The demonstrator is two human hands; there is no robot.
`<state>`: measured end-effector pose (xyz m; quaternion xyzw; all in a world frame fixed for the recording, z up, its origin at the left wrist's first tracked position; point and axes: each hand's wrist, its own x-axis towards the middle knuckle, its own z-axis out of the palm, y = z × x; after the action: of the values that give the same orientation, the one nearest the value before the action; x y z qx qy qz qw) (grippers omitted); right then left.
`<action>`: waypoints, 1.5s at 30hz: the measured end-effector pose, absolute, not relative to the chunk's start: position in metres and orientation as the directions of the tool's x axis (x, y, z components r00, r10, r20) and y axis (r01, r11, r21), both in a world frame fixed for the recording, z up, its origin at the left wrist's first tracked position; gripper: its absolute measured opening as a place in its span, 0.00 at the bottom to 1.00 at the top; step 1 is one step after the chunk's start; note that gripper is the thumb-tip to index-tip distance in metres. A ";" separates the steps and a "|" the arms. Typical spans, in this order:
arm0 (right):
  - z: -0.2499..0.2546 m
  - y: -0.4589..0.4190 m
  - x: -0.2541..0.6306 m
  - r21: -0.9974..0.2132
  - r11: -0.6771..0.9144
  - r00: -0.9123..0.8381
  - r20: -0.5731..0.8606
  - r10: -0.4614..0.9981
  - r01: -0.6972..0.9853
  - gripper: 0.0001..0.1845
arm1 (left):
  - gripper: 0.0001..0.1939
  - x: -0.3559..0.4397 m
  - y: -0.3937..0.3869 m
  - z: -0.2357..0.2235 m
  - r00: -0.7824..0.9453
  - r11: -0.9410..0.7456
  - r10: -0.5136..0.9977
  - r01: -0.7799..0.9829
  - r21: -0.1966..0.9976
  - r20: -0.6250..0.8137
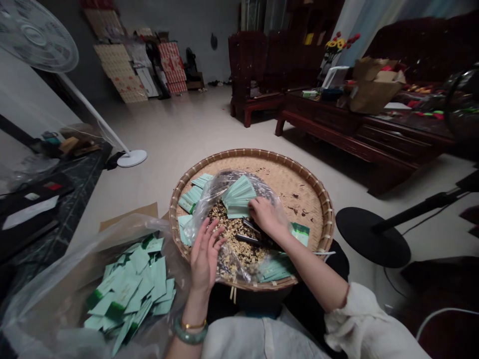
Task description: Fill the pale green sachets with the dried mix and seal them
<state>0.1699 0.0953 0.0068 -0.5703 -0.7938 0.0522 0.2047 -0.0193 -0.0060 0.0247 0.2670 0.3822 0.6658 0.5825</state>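
The right hand (pixel 266 215) is curled with its fingertips at the right edge of a fanned stack of pale green packets (pixel 238 197); whether it pinches one cannot be told. The left hand (pixel 205 253) is open and holds nothing, its fingers spread and pointing to the far side, at the near left of a clear plastic bag (pixel 210 192). A green bangle (pixel 190 334) and a gold-coloured bracelet (pixel 193 325) circle the left wrist. The fanned stack lies at the far side of a loose dark-and-yellowish mix (pixel 245 257) in the opened bag, with two black stick-like objects (pixel 247 240) on the mix just nearer than the stack. All this rests in a round woven tray (pixel 269 172). More packets lie in the tray along its left side (pixel 190 199) and at its near right (pixel 277 268), and dark shreds (pixel 295 196) are scattered over its right part. To the left of the tray, a large clear bag (pixel 48 304) holds a heap of similar packets (pixel 138 279). Farther left stands a white fan (pixel 35 34); at the far right is a dark wooden table (pixel 337 127) with a brown paper bag (pixel 374 92) on it.
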 end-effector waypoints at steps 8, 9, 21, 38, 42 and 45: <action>0.023 0.071 0.169 -0.454 0.753 -0.309 0.715 0.627 0.476 0.09 | 0.25 -0.016 -0.003 0.026 -0.038 0.221 0.946 -0.649 0.728 -0.322; 0.025 0.064 0.167 -0.446 0.792 -0.292 0.760 0.581 0.417 0.09 | 0.25 -0.014 -0.003 0.026 0.005 0.258 0.945 -0.629 0.733 -0.328; 0.038 0.035 0.159 -0.718 0.556 -0.109 0.568 0.816 0.418 0.18 | 0.20 -0.002 -0.008 0.023 -0.106 0.265 0.942 -0.343 0.901 -0.318; 0.043 0.046 0.174 -0.657 0.466 -0.193 0.446 0.874 0.592 0.08 | 0.15 -0.016 -0.005 0.014 -0.097 0.149 0.984 -0.014 0.989 -0.149; 0.045 0.045 0.175 -0.641 0.531 -0.228 0.497 0.837 0.554 0.08 | 0.15 -0.017 -0.003 0.014 -0.106 0.151 0.983 0.000 0.989 -0.150; 0.049 0.041 0.174 -0.648 0.581 -0.225 0.550 0.804 0.492 0.07 | 0.17 -0.017 -0.002 0.013 -0.127 0.184 0.974 -0.030 0.983 -0.186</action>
<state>0.1740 0.0409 0.0489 -0.4245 -0.7636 0.1710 0.4555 -0.0169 -0.0022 0.0127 0.4135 0.5711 0.4871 0.5154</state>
